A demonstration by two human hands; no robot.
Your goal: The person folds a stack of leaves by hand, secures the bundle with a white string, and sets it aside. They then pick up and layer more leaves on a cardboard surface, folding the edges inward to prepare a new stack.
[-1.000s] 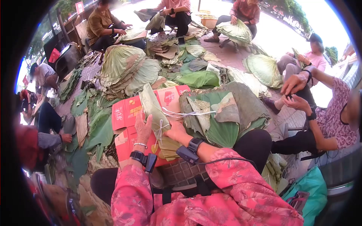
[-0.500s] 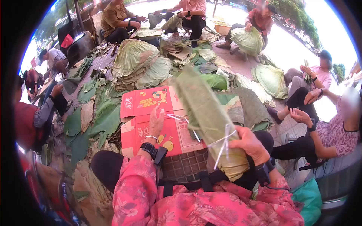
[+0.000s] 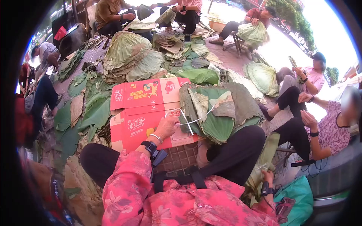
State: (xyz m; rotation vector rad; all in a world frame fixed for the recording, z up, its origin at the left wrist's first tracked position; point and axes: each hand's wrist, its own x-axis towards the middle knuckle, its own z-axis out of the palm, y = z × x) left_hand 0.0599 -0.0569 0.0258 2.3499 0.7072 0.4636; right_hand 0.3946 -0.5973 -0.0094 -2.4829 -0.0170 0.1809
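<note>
My left hand (image 3: 167, 127) is closed with its fingertips on a white plastic string (image 3: 192, 121). The string trails over a flattened red cardboard box (image 3: 137, 122) and onto the leaves beside it. Low at my right side, my right hand (image 3: 268, 177) grips a long folded bundle of dried leaves (image 3: 270, 152) tied round with white string. The bundle stands roughly upright by my right knee, and its lower part is partly hidden. In front of that knee, a small stack of green and brown leaves (image 3: 218, 113) lies against the cardboard.
A large pile of pale leaves (image 3: 126, 54) stands ahead, with loose green leaves (image 3: 100, 109) to the left. A teal bag (image 3: 298, 199) lies at my right. Several people sit around; one in a patterned top (image 3: 332, 128) is close on the right. A phone (image 3: 187, 38) lies among leaves.
My right hand has carried the tied leaf bundle from above the cardboard down to my right side. My left hand has moved right across the cardboard and closed on the white string.
</note>
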